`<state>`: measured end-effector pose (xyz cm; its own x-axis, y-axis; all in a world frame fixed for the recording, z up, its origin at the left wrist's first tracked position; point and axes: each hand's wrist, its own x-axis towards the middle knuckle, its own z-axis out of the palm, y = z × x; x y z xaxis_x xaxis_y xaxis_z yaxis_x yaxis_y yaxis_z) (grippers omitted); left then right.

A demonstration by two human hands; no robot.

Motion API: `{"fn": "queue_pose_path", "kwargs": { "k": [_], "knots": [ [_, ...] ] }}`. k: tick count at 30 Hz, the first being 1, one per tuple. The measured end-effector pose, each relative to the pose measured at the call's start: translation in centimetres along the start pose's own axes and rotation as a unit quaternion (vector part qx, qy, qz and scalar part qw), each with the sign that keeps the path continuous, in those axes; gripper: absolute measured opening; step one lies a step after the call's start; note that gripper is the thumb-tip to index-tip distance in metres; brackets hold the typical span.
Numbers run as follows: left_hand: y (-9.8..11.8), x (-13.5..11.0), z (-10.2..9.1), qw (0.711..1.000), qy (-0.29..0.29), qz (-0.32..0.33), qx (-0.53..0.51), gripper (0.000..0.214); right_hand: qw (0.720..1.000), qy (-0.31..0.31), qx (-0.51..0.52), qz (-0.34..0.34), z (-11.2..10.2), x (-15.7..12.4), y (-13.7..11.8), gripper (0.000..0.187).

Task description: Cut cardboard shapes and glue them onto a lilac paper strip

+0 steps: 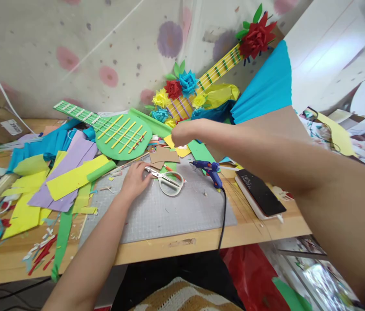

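Observation:
My left hand [135,179] rests at the left of the cutting mat, its thumb and fingers closed around the blade end of white-handled scissors [171,183]. The scissors' handles point right. My right arm stretches across from the right, and my right hand [185,132] is bent down over paper scraps beside a green paper guitar [122,136]; its fingers are hidden. Brown cardboard pieces [165,155] and an orange pencil [168,169] lie just beyond the scissors. A blue glue gun [210,169] lies to their right on the grey mat [169,220].
Behind, a yellow paper guitar [215,74] with paper flowers leans on the wall covering. Crepe paper strips [75,177] pile up at left. A black phone-like slab [260,192] lies at right. The glue gun's cord [224,216] hangs over the table edge.

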<state>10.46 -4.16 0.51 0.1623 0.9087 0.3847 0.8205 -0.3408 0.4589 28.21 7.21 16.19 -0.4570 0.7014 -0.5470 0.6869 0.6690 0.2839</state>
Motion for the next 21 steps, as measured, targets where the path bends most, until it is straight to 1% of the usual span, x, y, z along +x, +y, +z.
{"fn": "queue_pose_path", "kwargs": {
  "k": [2, 3, 4, 5, 6, 7, 8, 9, 11, 14, 17, 21],
  "knots": [
    [0.6, -0.1, 0.2, 0.998, -0.026, 0.049, -0.016, 0.031, 0.999, 0.014, -0.011, -0.050, 0.2, 0.7, -2.6, 0.027],
    [0.7, -0.2, 0.2, 0.997, -0.036, 0.067, -0.020, 0.031, 0.998, 0.035, -0.010, -0.057, 0.5, 1.1, -3.7, 0.027],
    [0.7, -0.2, 0.2, 0.996, -0.042, 0.079, -0.022, 0.030, 0.997, 0.053, -0.005, -0.048, 0.9, 1.3, -4.6, 0.028],
    [0.6, -0.2, 0.1, 0.996, -0.041, 0.081, -0.019, 0.030, 0.997, 0.057, 0.002, -0.043, 1.6, 1.4, -5.5, 0.029],
    [0.3, -0.1, 0.0, 0.997, -0.035, 0.072, -0.013, 0.031, 0.997, 0.062, 0.012, -0.041, 2.3, 1.4, -6.2, 0.031],
    [0.0, -0.1, 0.0, 0.998, -0.022, 0.054, -0.003, 0.032, 0.996, 0.069, 0.045, -0.019, 3.3, 1.2, -6.8, 0.032],
    [-0.4, 0.0, -0.1, 1.000, -0.006, 0.029, 0.007, 0.034, 0.993, 0.092, 0.080, -0.005, 4.4, 0.9, -7.5, 0.033],
    [-0.8, 0.1, -0.2, 1.000, 0.010, 0.003, 0.017, 0.036, 0.985, 0.131, 0.113, 0.016, 5.5, 0.5, -8.1, 0.034],
    [-1.4, 0.2, -0.3, 0.998, 0.042, -0.035, 0.033, 0.033, 0.970, 0.182, 0.153, 0.052, 7.9, -0.3, -9.2, 0.035],
    [-1.5, 0.4, -0.4, 0.993, 0.088, -0.058, 0.052, 0.026, 0.944, 0.269, 0.170, 0.082, 11.0, -1.1, -10.4, 0.031],
    [-1.1, 0.6, -0.3, 0.990, 0.110, -0.064, 0.059, 0.025, 0.937, 0.299, 0.165, 0.080, 12.7, -1.3, -10.8, 0.031],
    [-0.9, 1.5, -0.3, 0.989, 0.125, -0.043, 0.066, 0.026, 0.936, 0.309, 0.163, 0.048, 13.6, -1.4, -11.0, 0.034]
  ]
}}
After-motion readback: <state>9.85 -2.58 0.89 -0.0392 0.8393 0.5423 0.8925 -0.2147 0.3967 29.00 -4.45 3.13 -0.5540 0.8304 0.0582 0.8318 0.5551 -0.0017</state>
